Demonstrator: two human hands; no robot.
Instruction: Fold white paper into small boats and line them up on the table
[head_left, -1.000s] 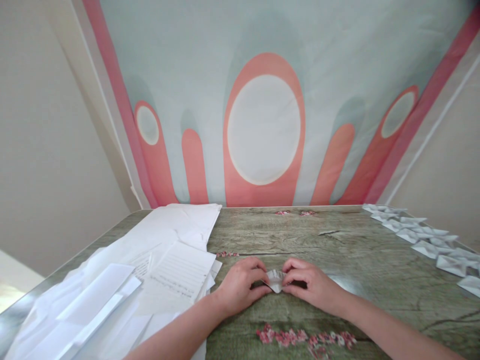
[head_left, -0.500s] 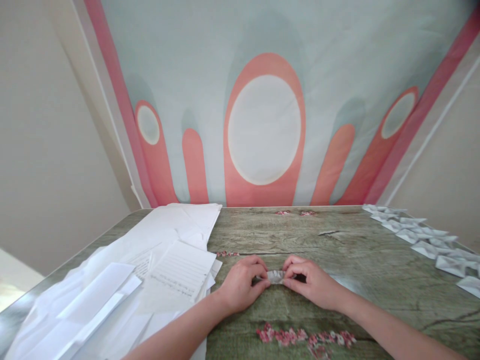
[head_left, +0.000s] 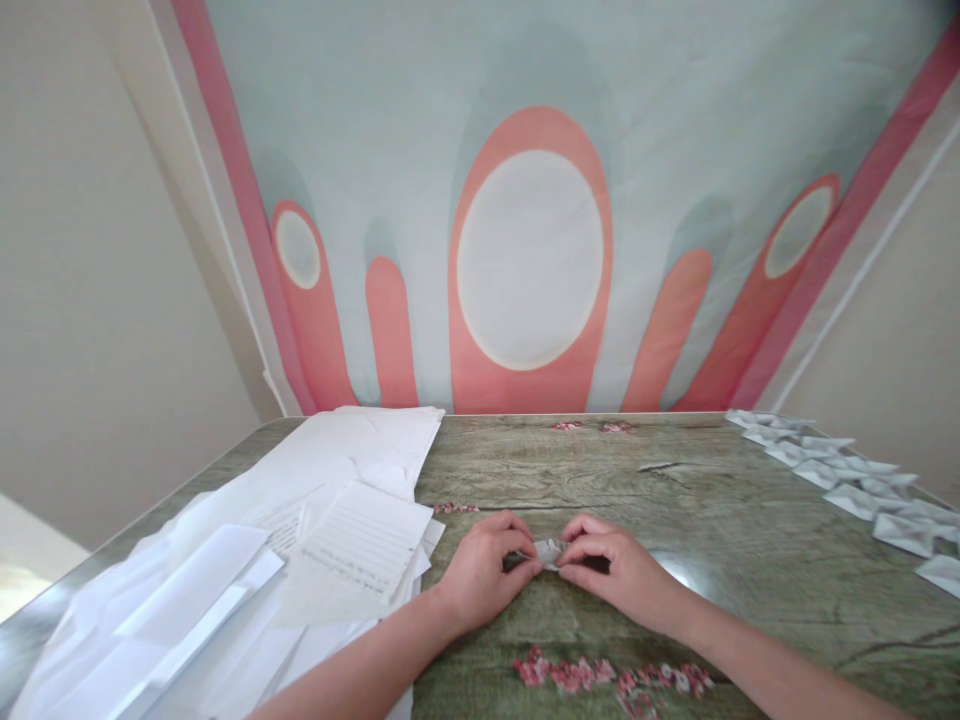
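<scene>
The backdrop [head_left: 405, 110] is the biggest thing in view, pale blue-green with coral arches and white ovals, edged in pink. Plain walls [head_left: 97, 300] flank it. Below it lies the table [head_left: 525, 465], its top patterned like grey-green wood grain. White papers [head_left: 292, 470] cover its left part in a loose, overlapping pile. Folded white shapes [head_left: 851, 500] with pointed ends run in a slanting line along the right side, closely spaced or overlapping. Pink blossoms [head_left: 574, 673] show on the tabletop nearer the camera than the hands, with smaller groups farther back. On the papers rest folded strips [head_left: 199, 585] and, nearer the middle, a lined sheet [head_left: 367, 540] with writing too small to read.

The left hand [head_left: 487, 565] is just right of the papers, thumb and fingers pinched together on the left end of the scrap. The right hand [head_left: 615, 570] faces it, thumb and fingertips clamped on the right end. The scrap [head_left: 550, 553], small, whitish and folded, spans the short gap between the two hands, over the middle of the table; its ends are hidden by the fingertips
</scene>
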